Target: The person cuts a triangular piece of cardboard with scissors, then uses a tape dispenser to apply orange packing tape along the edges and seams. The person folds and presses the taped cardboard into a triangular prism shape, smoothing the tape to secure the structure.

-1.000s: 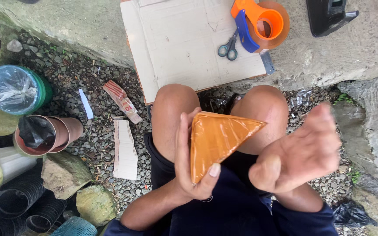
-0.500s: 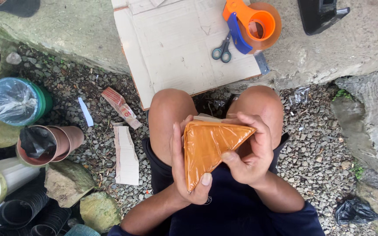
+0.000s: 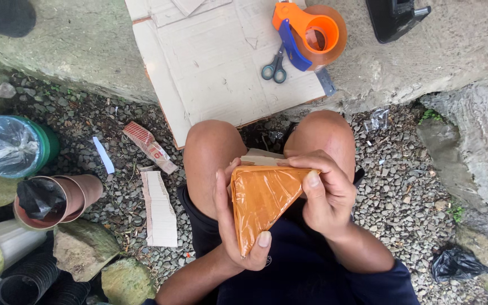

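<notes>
While seated over gravel (image 3: pixel 391 181), L hand (image 3: pixel 234 226) & R hand (image 3: pixel 324 195) both closed round orange taped triangle pkg (image 3: pixel 264 200), thumbs on top.

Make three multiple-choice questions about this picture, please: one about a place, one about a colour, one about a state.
1. Where do the scissors lie?
A. on the flat cardboard sheet
B. on the gravel
C. on the person's knee

2. What colour is the tape dispenser beside the scissors?
A. green and white
B. orange and blue
C. black and red

3. How is the triangular packet held?
A. by the left hand alone
B. by neither hand; it rests on the ground
C. by both hands

Answers: 1 A, the scissors rest on the cardboard near its right edge. 2 B, its body is orange with a blue handle. 3 C, the left hand grips its left edge and lower tip, and the right hand grips its top right corner.
</notes>
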